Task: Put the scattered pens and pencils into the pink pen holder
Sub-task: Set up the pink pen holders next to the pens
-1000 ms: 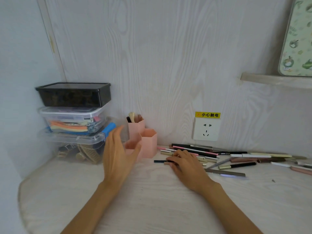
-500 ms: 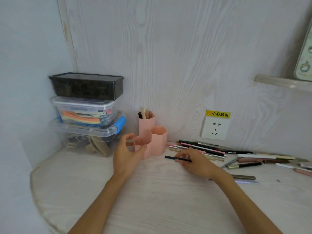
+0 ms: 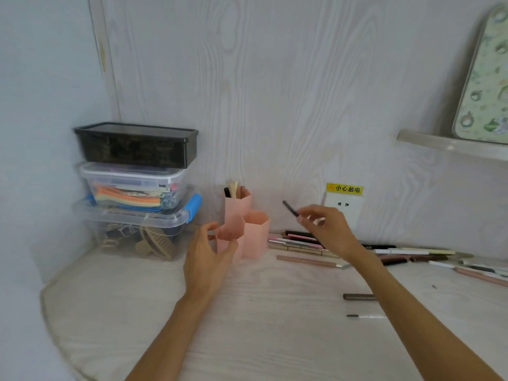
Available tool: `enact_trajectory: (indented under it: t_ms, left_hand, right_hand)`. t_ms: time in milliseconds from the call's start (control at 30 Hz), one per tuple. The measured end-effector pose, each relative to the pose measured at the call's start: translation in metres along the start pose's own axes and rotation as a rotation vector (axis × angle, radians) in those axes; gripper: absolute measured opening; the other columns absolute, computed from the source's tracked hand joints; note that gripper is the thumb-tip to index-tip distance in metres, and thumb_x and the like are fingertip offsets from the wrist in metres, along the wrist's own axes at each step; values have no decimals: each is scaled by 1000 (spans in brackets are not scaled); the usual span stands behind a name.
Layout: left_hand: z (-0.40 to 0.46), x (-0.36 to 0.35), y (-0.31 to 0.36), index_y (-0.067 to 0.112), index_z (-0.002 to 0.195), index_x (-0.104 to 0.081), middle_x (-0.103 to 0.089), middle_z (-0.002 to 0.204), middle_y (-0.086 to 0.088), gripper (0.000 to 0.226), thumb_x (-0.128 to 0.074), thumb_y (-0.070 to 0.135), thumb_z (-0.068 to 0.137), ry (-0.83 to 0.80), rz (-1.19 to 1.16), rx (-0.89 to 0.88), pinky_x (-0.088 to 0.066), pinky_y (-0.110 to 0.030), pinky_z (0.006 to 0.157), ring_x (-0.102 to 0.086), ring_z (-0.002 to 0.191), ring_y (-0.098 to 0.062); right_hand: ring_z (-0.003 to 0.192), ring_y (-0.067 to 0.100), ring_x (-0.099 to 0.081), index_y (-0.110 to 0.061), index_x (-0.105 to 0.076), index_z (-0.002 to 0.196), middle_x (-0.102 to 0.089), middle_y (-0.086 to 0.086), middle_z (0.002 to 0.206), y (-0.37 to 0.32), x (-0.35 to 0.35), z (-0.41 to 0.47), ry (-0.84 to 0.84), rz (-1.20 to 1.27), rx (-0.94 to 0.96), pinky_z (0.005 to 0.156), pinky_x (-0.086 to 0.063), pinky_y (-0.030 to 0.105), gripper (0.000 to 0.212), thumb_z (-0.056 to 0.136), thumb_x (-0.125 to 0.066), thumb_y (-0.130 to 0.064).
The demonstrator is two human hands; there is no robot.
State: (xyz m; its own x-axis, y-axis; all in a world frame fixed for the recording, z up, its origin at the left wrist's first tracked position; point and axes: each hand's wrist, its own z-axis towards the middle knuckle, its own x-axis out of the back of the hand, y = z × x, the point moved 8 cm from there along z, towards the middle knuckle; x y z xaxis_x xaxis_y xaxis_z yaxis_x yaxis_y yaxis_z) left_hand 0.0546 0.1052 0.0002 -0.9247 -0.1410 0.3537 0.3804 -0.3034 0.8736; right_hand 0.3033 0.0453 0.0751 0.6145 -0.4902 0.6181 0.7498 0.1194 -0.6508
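Item: dark pen (image 3: 290,209), held aloft in the right hand (image 3: 327,229), pinched at its lower end between fingertips. Location: in the air at about 3 o'clock from the pink pen holder (image 3: 242,229), near but apart from it, above the pile of scattered pens (image 3: 299,243). Long axis: oblique, running from 10 o'clock to 4 o'clock in the picture; the free end pointed up toward 10 o'clock, toward the holder's tall back cell. Which end was the writing tip could not be told.

Item: left hand (image 3: 209,254), fingers curved around the holder's low front cell, thumb and fingers at or just off its walls; firm contact could not be confirmed, and it held nothing else.

Item: holder, three hexagonal cells, upright near the wall; the tall cell already held a few sticks.

Risks, judged:
- The pen was gripped by one end only, so it could have swung or slipped on the way over.
- Tilted as it was, it might have struck a cell rim and glanced off onto the desk (image 3: 275,325).
- A sideways knock could have tipped the light holder if the left hand was not steadying it.

Remaining: many pens lay along the wall toward 3 o'clock, two nearer the right forearm.
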Motion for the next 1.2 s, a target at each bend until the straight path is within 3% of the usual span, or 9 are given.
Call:
enact_trajectory:
  t_ms: [100,167,267,633,767,933,1033,1100,1200]
  left_hand:
    - [0,-1,-1,28,124,-45,-55,120,5,56,-72,33,76,-2,-13,-4,-44,-31,80,-56,102,-17]
    - [0,-2,-2,28,125,-44,-55,121,5,57,-71,33,76,-7,-17,-3,-46,-32,81,-56,102,-17]
    - [0,-1,-2,29,126,-43,-54,122,5,57,-71,32,76,-7,-21,-11,-45,-32,81,-54,104,-15]
    - [-4,7,13,22,133,-40,-43,136,2,70,-76,28,73,95,98,-116,-35,-24,91,-41,123,-14]
    - [-12,9,30,15,131,-45,-49,131,-5,70,-78,19,70,128,189,-293,-34,-24,91,-44,120,-20]
    - [-26,2,58,14,116,-57,-60,116,-5,45,-74,15,74,100,242,-501,-36,-24,85,-52,107,-21]
    - [-55,-20,90,26,99,-62,-63,102,12,21,-70,22,79,-62,173,-611,-38,-16,72,-52,92,-2]
    - [-84,-49,109,34,94,-63,-62,93,22,12,-65,37,83,-316,163,-651,-40,-14,68,-53,83,4]
    - [-135,-98,122,37,94,-65,-62,95,24,28,-59,60,79,-724,241,-633,-46,-24,75,-52,88,5]
  right_hand:
    - [76,10,-64,-13,-57,97,-64,-1,87,-27,30,5,356,368,41,69,-50,14,9,88,-59,-13]
    - [69,3,-66,-8,-51,98,-62,2,87,-47,29,13,418,592,53,68,-53,17,10,90,-56,-11]
    - [69,4,-66,-10,-48,97,-62,-3,85,-77,9,28,414,593,95,68,-53,18,10,90,-55,-11]
    - [114,18,-39,-22,-67,104,-56,1,115,-70,-68,54,13,-68,82,88,-28,23,22,86,-58,-29]
    - [107,17,-46,-25,-65,106,-57,-1,112,-51,-29,33,-52,-13,80,93,-37,28,19,89,-57,-25]
    - [94,12,-56,-25,-68,97,-60,-14,98,-7,25,-11,-180,-43,-25,88,-44,29,13,89,-58,-21]
    - [89,10,-60,-22,-69,94,-65,-9,95,20,51,-44,-221,-22,-78,80,-46,18,14,89,-58,-17]
    - [89,8,-61,-25,-69,92,-66,-10,93,37,61,-64,-239,-16,-116,77,-46,15,14,89,-58,-16]
    - [89,11,-62,-21,-69,93,-67,-4,93,57,68,-91,-239,-38,-138,76,-45,9,15,88,-59,-12]
